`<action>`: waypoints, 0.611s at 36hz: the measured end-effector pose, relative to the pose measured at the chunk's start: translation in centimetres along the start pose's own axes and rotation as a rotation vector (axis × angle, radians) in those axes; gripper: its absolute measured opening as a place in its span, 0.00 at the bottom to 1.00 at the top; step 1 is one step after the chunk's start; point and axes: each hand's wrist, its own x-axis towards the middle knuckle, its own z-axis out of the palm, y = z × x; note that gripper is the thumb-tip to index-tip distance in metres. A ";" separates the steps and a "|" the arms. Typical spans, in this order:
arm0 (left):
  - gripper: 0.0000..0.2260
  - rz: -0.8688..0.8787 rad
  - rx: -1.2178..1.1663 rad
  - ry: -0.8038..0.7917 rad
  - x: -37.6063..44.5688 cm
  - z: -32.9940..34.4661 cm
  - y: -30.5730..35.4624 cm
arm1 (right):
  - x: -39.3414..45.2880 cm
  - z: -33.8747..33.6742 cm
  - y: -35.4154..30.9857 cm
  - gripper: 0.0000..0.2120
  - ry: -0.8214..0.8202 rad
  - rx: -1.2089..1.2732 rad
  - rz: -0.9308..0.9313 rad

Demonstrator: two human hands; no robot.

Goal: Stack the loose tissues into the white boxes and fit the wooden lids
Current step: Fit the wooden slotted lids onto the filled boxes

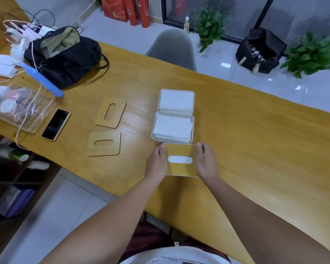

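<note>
In the head view, three white tissue boxes stand in a row running away from the person on the yellow wooden table (246,134). The nearest box (181,175) already carries a wooden lid (180,151), its long axis lying left to right, with white tissue showing through the oval slot. The left hand (156,164) holds the lid's left short end and the right hand (206,164) the right short end, fingers curled over the edges, one hand on each side of the slot. The lid seems seated or nearly so; pressing it level looks like the step in hand.

The middle box (172,128) and the far box (176,101) touch end to end, both open and filled with stacked tissues.

Two spare wooden lids lie well off to the left of the boxes: the nearer lid (104,143) with its long axis left to right, matching the boxes, the farther lid (111,113) turned roughly end-on. The left hand is the closer one to both, so it likely fetches next.
</note>
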 end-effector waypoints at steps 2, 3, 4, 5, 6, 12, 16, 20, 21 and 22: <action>0.17 0.026 0.074 -0.002 0.2 -1.2 0.3 | -0.1 -0.9 -0.6 0.17 0.017 -0.030 -0.024; 0.16 0.038 0.094 0.003 0.3 -1.9 0.4 | -0.3 -1.2 -1.1 0.18 0.039 -0.042 -0.053; 0.15 0.048 0.103 0.013 0.4 -2.6 0.5 | -0.5 -1.6 -1.6 0.19 0.061 -0.053 -0.095; 0.15 0.059 0.108 0.027 0.5 -3.3 0.5 | -0.9 -1.8 -2.2 0.19 0.074 -0.065 -0.142; 0.14 0.070 0.113 0.041 0.6 -4.1 0.6 | -1.2 -1.8 -2.9 0.19 0.078 -0.080 -0.191; 0.15 0.119 0.118 0.029 1.3 -9.5 0.3 | -3.2 0.7 -8.2 0.15 0.047 -0.177 -0.455; 0.17 0.111 0.103 0.043 1.8 -14.4 -0.8 | -4.0 5.0 -11.6 0.12 -0.027 -0.169 -0.521; 0.12 0.092 0.131 0.073 2.8 -19.9 -2.5 | -4.5 10.0 -14.7 0.13 -0.089 -0.244 -0.522; 0.12 0.083 0.141 0.080 3.2 -21.2 -2.9 | -4.7 11.3 -15.4 0.14 -0.111 -0.259 -0.513; 0.12 0.075 0.149 0.085 3.7 -22.3 -3.3 | -4.8 12.6 -16.1 0.16 -0.131 -0.267 -0.493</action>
